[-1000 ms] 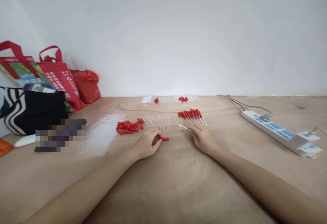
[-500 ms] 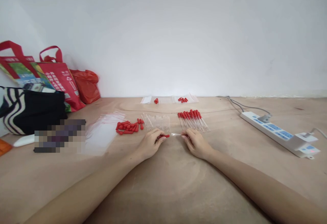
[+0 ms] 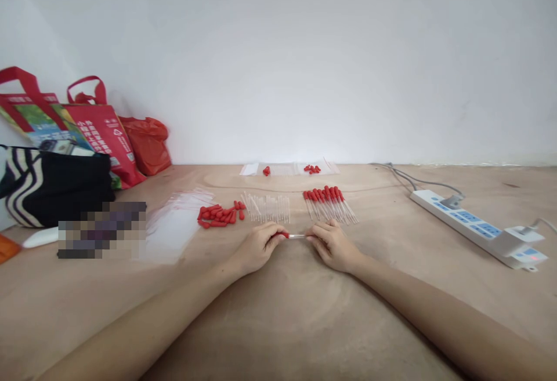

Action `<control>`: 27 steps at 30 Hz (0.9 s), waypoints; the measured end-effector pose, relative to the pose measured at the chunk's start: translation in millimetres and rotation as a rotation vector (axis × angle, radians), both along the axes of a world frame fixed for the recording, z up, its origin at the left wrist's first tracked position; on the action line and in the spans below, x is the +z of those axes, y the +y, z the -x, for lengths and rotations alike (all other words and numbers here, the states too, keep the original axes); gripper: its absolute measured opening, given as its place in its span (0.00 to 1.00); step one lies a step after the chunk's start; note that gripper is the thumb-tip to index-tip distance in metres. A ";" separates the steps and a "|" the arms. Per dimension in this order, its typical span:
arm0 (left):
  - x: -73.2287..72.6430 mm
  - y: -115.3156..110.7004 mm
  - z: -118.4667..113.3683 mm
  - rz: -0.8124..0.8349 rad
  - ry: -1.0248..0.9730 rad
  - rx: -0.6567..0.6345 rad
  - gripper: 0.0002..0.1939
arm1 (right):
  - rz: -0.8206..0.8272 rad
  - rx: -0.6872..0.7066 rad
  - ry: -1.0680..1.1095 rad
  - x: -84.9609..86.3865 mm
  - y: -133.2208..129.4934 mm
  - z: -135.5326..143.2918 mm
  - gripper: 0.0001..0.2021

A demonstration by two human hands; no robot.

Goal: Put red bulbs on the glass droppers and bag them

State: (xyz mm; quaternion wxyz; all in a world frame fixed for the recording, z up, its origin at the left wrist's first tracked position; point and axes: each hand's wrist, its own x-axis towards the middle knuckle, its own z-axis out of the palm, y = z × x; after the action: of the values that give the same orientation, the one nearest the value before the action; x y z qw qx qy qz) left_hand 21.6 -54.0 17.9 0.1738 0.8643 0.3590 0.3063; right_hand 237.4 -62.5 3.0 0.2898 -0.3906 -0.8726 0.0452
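Observation:
My left hand [image 3: 259,247] pinches a red rubber bulb [image 3: 284,235], whose open end points right. Between thumb and fingers, my right hand [image 3: 334,246] grips a thin clear tube [image 3: 297,236]. The tube's left end meets the bulb's mouth; how far it sits inside is too small to tell. Behind my left hand lies a row of clear tubes [image 3: 270,209], with a pile of red bulbs [image 3: 217,216] to its left. Behind my right hand, several tubes with red bulbs on their ends [image 3: 326,195] lie side by side.
Clear plastic bags [image 3: 174,224] lie left of the bulbs. Small bags with red pieces [image 3: 287,169] rest near the wall. A white power strip [image 3: 474,224] with cables is at right. A black bag [image 3: 73,187] and red bags [image 3: 102,143] stand at left.
The gap between the bulb and the tube has closed, and they now touch. Both hands have shifted slightly, with the held pieces a little lower in view.

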 end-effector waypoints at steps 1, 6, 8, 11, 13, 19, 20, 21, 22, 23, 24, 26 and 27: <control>-0.1 0.3 0.1 0.002 0.007 -0.002 0.08 | -0.001 0.005 0.003 0.1 0.0 -0.2 0.08; -0.9 1.0 -0.8 0.005 0.022 -0.005 0.07 | -0.024 0.029 -0.002 -0.7 0.7 -0.6 0.09; -1.0 0.4 -1.2 -0.004 0.016 0.004 0.07 | -0.046 0.019 -0.013 -1.0 0.6 -0.3 0.09; -0.6 -1.0 -1.4 -0.015 0.014 0.022 0.08 | -0.095 0.008 -0.031 -0.5 -0.2 0.5 0.09; -0.2 -1.9 -1.4 -0.019 0.018 0.019 0.08 | -0.132 0.008 -0.059 0.6 -1.2 1.0 0.10; 0.6 -3.2 -1.5 -0.033 0.028 0.041 0.09 | -0.171 -0.024 -0.102 2.5 -3.6 2.7 0.10; 0.7 -3.3 -1.6 -0.037 0.028 0.045 0.09 | -0.167 -0.027 -0.104 2.5 -3.9 3.1 0.11; 0.7 -3.5 -1.7 -0.039 0.030 0.044 0.09 | -0.167 -0.028 -0.108 2.6 -4.1 3.6 0.11; 0.8 -3.7 -1.8 -0.041 0.033 0.037 0.09 | -0.169 -0.025 -0.114 2.7 -4.4 3.9 0.11; 0.7 -3.9 -1.8 -0.042 0.037 0.028 0.09 | -0.173 -0.018 -0.120 2.8 -4.7 4.2 0.11; 0.7 -4.2 -1.9 -0.043 0.041 0.019 0.09 | -0.175 -0.009 -0.122 2.9 -5.0 4.4 0.11; 0.7 -4.9 -2.2 -0.049 0.040 0.007 0.08 | -0.160 0.007 -0.103 3.2 -5.8 4.7 0.11; 0.7 -5.3 -2.4 -0.052 0.037 0.002 0.08 | -0.138 0.013 -0.083 3.2 -6.3 4.9 0.11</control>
State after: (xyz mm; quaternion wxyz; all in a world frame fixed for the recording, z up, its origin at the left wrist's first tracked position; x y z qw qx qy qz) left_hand 24.0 -59.3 18.6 0.1443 0.8736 0.3551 0.2998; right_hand 232.5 -68.8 6.2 0.2794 -0.3655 -0.8874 -0.0295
